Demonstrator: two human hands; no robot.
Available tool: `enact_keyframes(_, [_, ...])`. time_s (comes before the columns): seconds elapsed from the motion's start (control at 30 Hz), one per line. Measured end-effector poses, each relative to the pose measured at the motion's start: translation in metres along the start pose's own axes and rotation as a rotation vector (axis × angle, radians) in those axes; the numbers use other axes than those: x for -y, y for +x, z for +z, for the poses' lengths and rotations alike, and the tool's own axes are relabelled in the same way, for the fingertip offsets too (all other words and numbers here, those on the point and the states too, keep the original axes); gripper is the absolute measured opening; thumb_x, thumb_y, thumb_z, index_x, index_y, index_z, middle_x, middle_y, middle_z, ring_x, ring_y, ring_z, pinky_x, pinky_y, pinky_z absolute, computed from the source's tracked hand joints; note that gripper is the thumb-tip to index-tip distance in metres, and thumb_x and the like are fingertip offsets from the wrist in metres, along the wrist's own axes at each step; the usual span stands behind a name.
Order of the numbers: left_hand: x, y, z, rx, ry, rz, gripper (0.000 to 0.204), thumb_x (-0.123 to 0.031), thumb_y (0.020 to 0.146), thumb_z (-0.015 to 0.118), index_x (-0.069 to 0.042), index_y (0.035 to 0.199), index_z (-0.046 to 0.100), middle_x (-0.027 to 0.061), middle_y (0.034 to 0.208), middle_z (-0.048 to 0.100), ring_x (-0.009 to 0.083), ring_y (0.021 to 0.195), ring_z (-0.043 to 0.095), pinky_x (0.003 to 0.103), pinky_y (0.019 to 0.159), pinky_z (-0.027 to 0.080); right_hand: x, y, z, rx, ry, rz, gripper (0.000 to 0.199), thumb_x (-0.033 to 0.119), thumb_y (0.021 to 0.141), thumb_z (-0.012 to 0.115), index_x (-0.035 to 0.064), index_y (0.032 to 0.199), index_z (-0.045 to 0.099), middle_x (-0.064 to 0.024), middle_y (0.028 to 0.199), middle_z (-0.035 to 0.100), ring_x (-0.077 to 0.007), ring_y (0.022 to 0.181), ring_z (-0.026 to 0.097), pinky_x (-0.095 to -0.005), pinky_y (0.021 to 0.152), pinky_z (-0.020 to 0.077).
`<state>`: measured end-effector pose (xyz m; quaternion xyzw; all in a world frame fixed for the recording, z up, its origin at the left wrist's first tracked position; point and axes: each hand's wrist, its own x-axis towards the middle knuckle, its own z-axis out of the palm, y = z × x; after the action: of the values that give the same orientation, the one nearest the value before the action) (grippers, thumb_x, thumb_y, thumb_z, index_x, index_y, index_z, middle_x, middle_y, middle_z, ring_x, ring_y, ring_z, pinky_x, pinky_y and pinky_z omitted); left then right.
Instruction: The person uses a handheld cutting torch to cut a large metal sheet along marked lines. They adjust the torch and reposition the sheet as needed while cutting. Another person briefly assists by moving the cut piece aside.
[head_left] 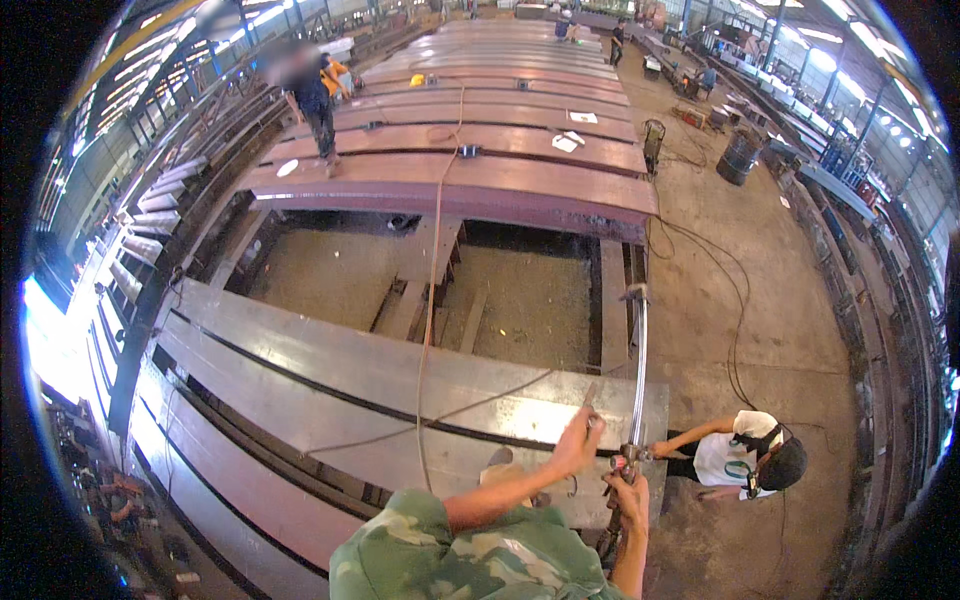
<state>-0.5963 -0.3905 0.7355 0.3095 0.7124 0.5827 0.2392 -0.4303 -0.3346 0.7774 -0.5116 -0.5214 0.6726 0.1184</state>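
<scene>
Steel plates (pixel 400 385) lay in long grey rows under the head camera, with reddish beams (pixel 470 180) stacked beyond a gap of bare floor. The left hand (pixel 578 443) was raised over the near plate's edge, its fingers pinched together on something small that I could not make out. The right hand (pixel 628 492) was wrapped round the valve end of a cutting torch (pixel 638 370), whose long bent tube rose away toward the far side of the plate. A co-worker (pixel 745 460) in a white shirt crouched on the floor just beside the plate's corner, one arm reaching toward the torch. Thin hoses (pixel 430 300) trailed across the plates. From here, I judged, the torch could swing toward that person, and the hoses could snag a foot.
</scene>
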Motion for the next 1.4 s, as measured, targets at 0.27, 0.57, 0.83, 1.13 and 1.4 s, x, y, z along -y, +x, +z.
enact_keyframes(0.27, [0.031,0.058,-0.013,-0.076,-0.365,-0.102,0.045,-0.045,0.107,0.045,-0.002,0.108,0.059,0.0057,0.077,0.057,0.0175,0.067,0.056,0.034,0.063,0.048,0.001,-0.014,0.006,-0.013,-0.047,0.021,0.016,0.015,0.083,0.075,0.0067,0.084,0.062,0.0050,0.058,0.044,-0.0072,0.044,0.037,-0.0270,0.043,0.0292])
enact_keyframes(0.57, [0.006,0.113,-0.034,-0.050,-1.051,-0.592,0.038,-0.048,0.097,0.047,-0.015,0.078,0.053,-0.0028,0.055,0.039,0.0092,0.044,0.032,0.026,0.040,0.023,-0.011,-0.022,0.004,0.035,-0.079,-0.013,0.021,0.016,0.083,0.077,0.0048,0.095,0.064,0.0031,0.072,0.055,-0.0061,0.052,0.042,-0.0267,0.045,0.0315])
enact_keyframes(0.83, [-0.010,0.138,-0.012,-0.069,-0.932,-0.662,0.034,-0.042,0.095,0.055,-0.015,0.074,0.048,-0.0061,0.054,0.032,0.0083,0.042,0.026,0.027,0.040,0.020,-0.015,-0.029,0.002,0.003,-0.108,-0.090,0.023,0.016,0.083,0.077,0.0045,0.097,0.065,0.0027,0.073,0.056,-0.0076,0.054,0.045,-0.0274,0.047,0.0336])
enact_keyframes(1.13, [-0.023,0.169,0.019,-0.205,-0.826,-0.460,0.034,-0.029,0.095,0.060,-0.013,0.069,0.045,-0.0039,0.054,0.037,0.0088,0.041,0.031,0.028,0.038,0.023,-0.033,-0.026,-0.002,-0.004,-0.095,-0.066,0.021,0.016,0.083,0.078,0.0048,0.097,0.066,0.0045,0.071,0.054,-0.0059,0.054,0.044,-0.0276,0.048,0.0325])
enact_keyframes(1.4, [-0.014,0.213,0.039,-0.235,-0.694,-0.372,0.037,-0.034,0.099,0.056,-0.017,0.068,0.045,-0.0065,0.052,0.035,0.0080,0.039,0.031,0.028,0.036,0.023,-0.025,-0.024,0.004,0.003,-0.049,-0.141,0.022,0.014,0.081,0.078,0.0041,0.098,0.067,0.0031,0.076,0.060,-0.0061,0.058,0.046,-0.0267,0.051,0.0357])
